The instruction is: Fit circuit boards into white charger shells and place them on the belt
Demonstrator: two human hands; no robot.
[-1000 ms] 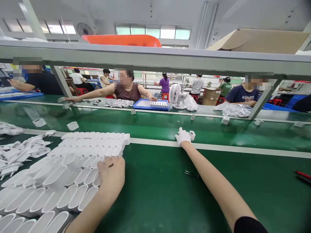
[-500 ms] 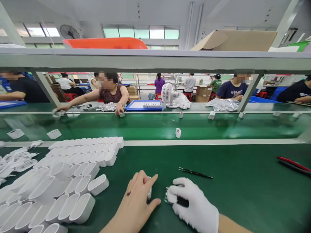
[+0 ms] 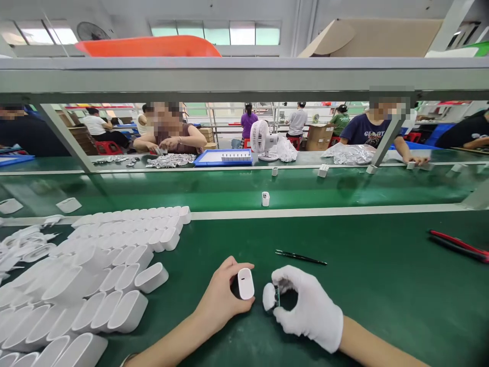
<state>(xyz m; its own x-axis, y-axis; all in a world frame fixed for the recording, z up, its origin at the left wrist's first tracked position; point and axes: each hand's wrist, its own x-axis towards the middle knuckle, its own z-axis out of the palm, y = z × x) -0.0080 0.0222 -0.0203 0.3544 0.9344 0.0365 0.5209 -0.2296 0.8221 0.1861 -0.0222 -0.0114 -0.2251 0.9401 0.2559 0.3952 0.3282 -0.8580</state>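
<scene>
My bare left hand point(image 3: 221, 298) grips a white oval plastic shell point(image 3: 245, 283), its closed end turned toward me. My right hand point(image 3: 311, 311), in a white glove, pinches a small white cap with a circuit board point(image 3: 272, 296) a few centimetres right of the shell. Both hands hover just above the green table point(image 3: 382, 290) near its front edge. Rows of several more white shells point(image 3: 110, 265) lie to the left of my left hand.
Black tweezers point(image 3: 301, 257) lie beyond my right hand. Red-and-black tools point(image 3: 458, 246) rest at the far right. One white part point(image 3: 265, 199) stands on the conveyor belt point(image 3: 214, 191). Loose plug parts point(image 3: 19, 247) pile at far left. Other workers sit across the belt.
My right hand left a part on the belt and came back to the front. My left hand took one shell from the rows and now holds it up beside the right hand's piece.
</scene>
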